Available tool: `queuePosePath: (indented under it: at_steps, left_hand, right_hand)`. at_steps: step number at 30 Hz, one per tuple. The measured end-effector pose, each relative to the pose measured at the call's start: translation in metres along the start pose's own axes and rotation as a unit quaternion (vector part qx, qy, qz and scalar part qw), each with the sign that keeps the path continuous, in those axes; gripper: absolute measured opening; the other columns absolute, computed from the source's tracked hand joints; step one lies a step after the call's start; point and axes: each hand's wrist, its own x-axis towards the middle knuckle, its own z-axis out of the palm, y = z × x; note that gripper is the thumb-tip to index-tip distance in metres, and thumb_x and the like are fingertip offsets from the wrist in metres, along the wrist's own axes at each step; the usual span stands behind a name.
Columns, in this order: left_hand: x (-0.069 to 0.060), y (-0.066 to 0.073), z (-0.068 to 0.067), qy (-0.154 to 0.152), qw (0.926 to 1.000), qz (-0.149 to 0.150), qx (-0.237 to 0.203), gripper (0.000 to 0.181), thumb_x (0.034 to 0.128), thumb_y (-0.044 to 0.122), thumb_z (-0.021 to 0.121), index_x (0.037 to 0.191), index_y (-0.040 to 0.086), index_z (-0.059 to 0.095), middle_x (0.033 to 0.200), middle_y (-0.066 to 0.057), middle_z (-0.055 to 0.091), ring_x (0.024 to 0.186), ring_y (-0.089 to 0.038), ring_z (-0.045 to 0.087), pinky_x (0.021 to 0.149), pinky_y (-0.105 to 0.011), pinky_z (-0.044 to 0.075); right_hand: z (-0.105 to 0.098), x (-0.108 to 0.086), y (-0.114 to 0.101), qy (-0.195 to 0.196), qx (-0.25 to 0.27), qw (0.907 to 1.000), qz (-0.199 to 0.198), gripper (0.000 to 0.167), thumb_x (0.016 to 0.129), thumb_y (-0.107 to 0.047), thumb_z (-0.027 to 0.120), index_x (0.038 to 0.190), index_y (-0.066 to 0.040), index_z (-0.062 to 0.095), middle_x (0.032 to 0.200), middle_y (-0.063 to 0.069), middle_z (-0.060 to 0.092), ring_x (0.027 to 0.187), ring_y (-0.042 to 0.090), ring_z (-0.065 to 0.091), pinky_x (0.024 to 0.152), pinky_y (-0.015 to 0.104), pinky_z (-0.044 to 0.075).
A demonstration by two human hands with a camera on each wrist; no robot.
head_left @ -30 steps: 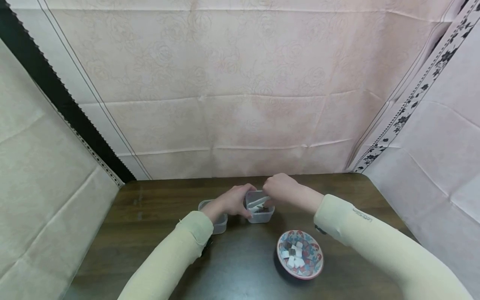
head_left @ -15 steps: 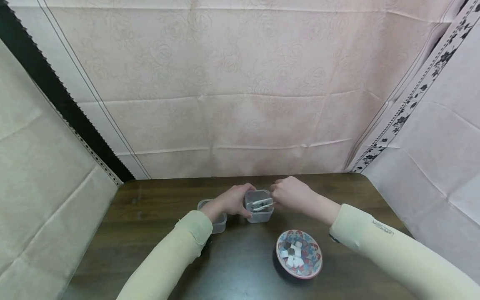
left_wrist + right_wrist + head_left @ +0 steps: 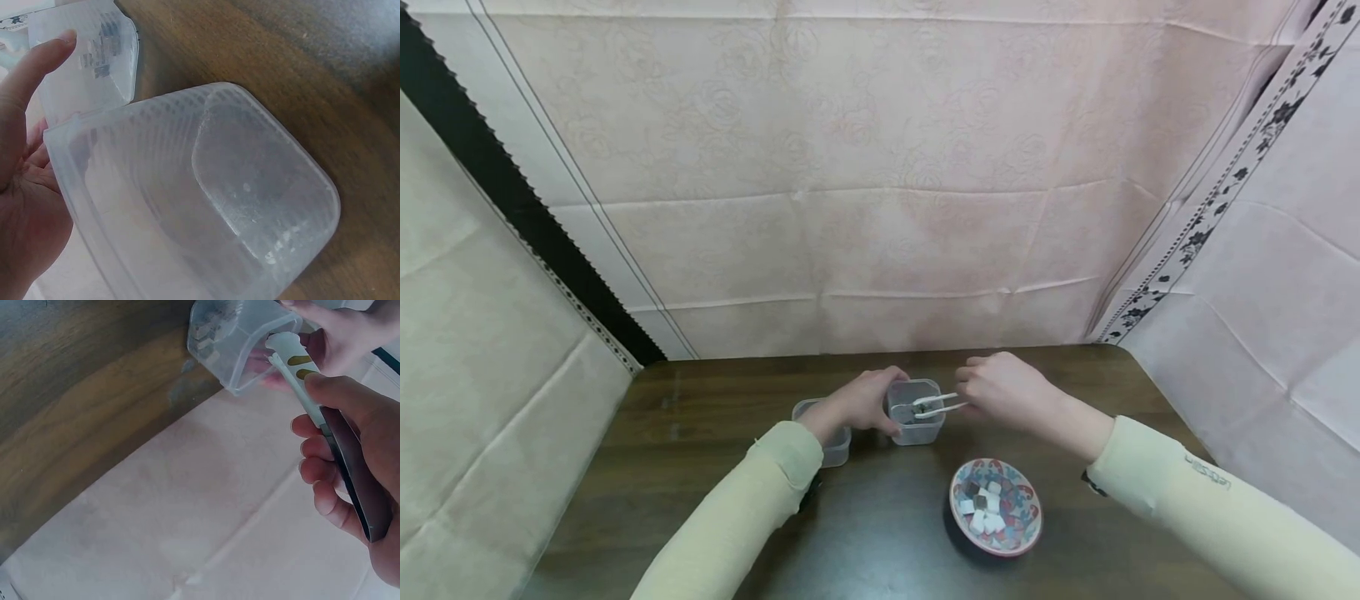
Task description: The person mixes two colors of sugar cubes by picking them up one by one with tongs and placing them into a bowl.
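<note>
My left hand point(image 3: 865, 402) grips a clear plastic container point(image 3: 917, 433) from its left side, thumb near and fingers at the far side. Through its wall, in the left wrist view, several small cubes point(image 3: 97, 59) show blurred inside. My right hand point(image 3: 1003, 387) holds tongs point(image 3: 350, 462) with dark handles and white slotted tips. Those tips reach over the container's right rim; whether they pinch a cube I cannot tell. A second clear container point(image 3: 206, 187) stands just left of the first, partly hidden by my left hand and wrist in the head view.
Nearer to me, right of the containers, sits a patterned bowl point(image 3: 1028, 521) with several white and dark cubes point(image 3: 988, 510). All stand on a brown wooden table point(image 3: 700, 483). Pale cloth point(image 3: 887, 167) hangs behind the table's far edge, with more cloth at both sides.
My right hand has moved to the right, drawing the tongs partly out over the container's rim, so their white tips show more. The left hand, containers and bowl stay in place.
</note>
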Motion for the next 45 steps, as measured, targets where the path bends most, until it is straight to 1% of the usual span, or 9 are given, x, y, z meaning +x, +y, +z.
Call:
queuePosePath:
  at_steps: [8, 13, 18, 21, 29, 32, 38, 41, 45]
  left_hand:
    - [-0.001, 0.002, 0.0, -0.007, 0.9999, -0.007, -0.009, 0.082, 0.0811, 0.019, 0.096, 0.15, 0.009, 0.052, 0.148, -0.013, 0.062, 0.135, -0.028, 0.058, 0.115, -0.046, 0.049]
    - [-0.001, 0.002, 0.0, -0.007, 0.9999, -0.004, -0.01, 0.082, 0.0816, 0.018, 0.096, 0.15, 0.009, 0.052, 0.148, -0.013, 0.061, 0.136, -0.028, 0.058, 0.115, -0.046, 0.049]
    - [0.0, 0.0, 0.0, -0.004, 0.9999, 0.006, -0.012, 0.081, 0.0813, 0.017, 0.096, 0.15, 0.008, 0.052, 0.148, -0.013, 0.062, 0.134, -0.029, 0.058, 0.114, -0.046, 0.049]
    - [0.0, -0.001, 0.0, -0.003, 0.9999, 0.007, -0.013, 0.082, 0.0809, 0.017, 0.096, 0.149, 0.008, 0.053, 0.147, -0.012, 0.062, 0.133, -0.029, 0.059, 0.113, -0.045, 0.05]
    - [0.001, -0.002, 0.0, -0.012, 0.9997, -0.005, -0.02, 0.083, 0.0804, 0.018, 0.097, 0.15, 0.01, 0.052, 0.148, -0.011, 0.062, 0.111, -0.021, 0.064, 0.101, -0.04, 0.055]
    - [0.001, -0.002, 0.0, -0.013, 0.9996, -0.009, -0.022, 0.083, 0.0805, 0.017, 0.096, 0.15, 0.01, 0.052, 0.148, -0.011, 0.061, 0.116, -0.022, 0.063, 0.104, -0.041, 0.054]
    - [0.002, -0.002, 0.0, -0.014, 0.9995, -0.012, -0.026, 0.083, 0.0806, 0.017, 0.096, 0.15, 0.01, 0.052, 0.148, -0.011, 0.061, 0.117, -0.022, 0.063, 0.106, -0.043, 0.054]
    - [0.002, -0.002, 0.0, -0.013, 0.9996, -0.011, -0.024, 0.083, 0.0806, 0.017, 0.096, 0.15, 0.01, 0.052, 0.148, -0.012, 0.061, 0.116, -0.022, 0.064, 0.105, -0.043, 0.055]
    - [0.002, -0.002, 0.001, -0.011, 0.9997, -0.007, -0.02, 0.082, 0.0808, 0.018, 0.096, 0.15, 0.009, 0.052, 0.147, -0.012, 0.062, 0.122, -0.025, 0.063, 0.108, -0.044, 0.053]
  right_hand:
    - [-0.028, -0.021, -0.001, 0.016, -0.002, 0.9998, 0.006, 0.022, 0.08, -0.026, 0.092, 0.078, -0.016, 0.073, 0.078, -0.004, 0.065, 0.07, 0.015, 0.061, 0.053, 0.032, 0.052]
    - [-0.044, -0.04, -0.003, 0.031, -0.013, 0.9994, -0.001, 0.027, 0.079, -0.028, 0.093, 0.075, -0.017, 0.069, 0.075, -0.005, 0.06, 0.069, 0.016, 0.059, 0.052, 0.032, 0.05]
    - [-0.053, -0.06, -0.009, 0.047, -0.015, 0.9987, -0.011, 0.032, 0.074, -0.03, 0.096, 0.073, -0.016, 0.066, 0.072, -0.006, 0.055, 0.066, 0.015, 0.056, 0.05, 0.032, 0.049]
    - [-0.056, -0.072, -0.013, 0.035, -0.008, 0.9993, -0.009, 0.032, 0.073, -0.031, 0.096, 0.073, -0.017, 0.067, 0.072, -0.007, 0.055, 0.066, 0.013, 0.056, 0.051, 0.031, 0.05]
    - [-0.053, -0.093, -0.027, -0.032, 0.029, 0.9991, 0.007, 0.031, 0.076, -0.035, 0.094, 0.071, -0.021, 0.067, 0.073, -0.011, 0.056, 0.067, 0.01, 0.057, 0.051, 0.031, 0.05]
    - [-0.05, -0.096, -0.032, -0.053, 0.03, 0.9981, 0.014, 0.032, 0.075, -0.035, 0.094, 0.07, -0.021, 0.067, 0.073, -0.011, 0.056, 0.066, 0.011, 0.058, 0.051, 0.032, 0.051]
    - [-0.045, -0.097, -0.035, -0.076, 0.032, 0.9963, 0.026, 0.034, 0.072, -0.038, 0.096, 0.068, -0.02, 0.067, 0.072, -0.01, 0.057, 0.066, 0.012, 0.06, 0.051, 0.034, 0.051]
    - [-0.044, -0.098, -0.035, -0.084, 0.037, 0.9951, 0.036, 0.034, 0.073, -0.039, 0.095, 0.069, -0.02, 0.067, 0.073, -0.01, 0.058, 0.066, 0.013, 0.061, 0.051, 0.035, 0.051]
    - [-0.045, -0.096, -0.031, -0.086, 0.055, 0.9934, 0.052, 0.034, 0.074, -0.04, 0.093, 0.071, -0.021, 0.066, 0.073, -0.01, 0.056, 0.066, 0.014, 0.06, 0.051, 0.036, 0.05]
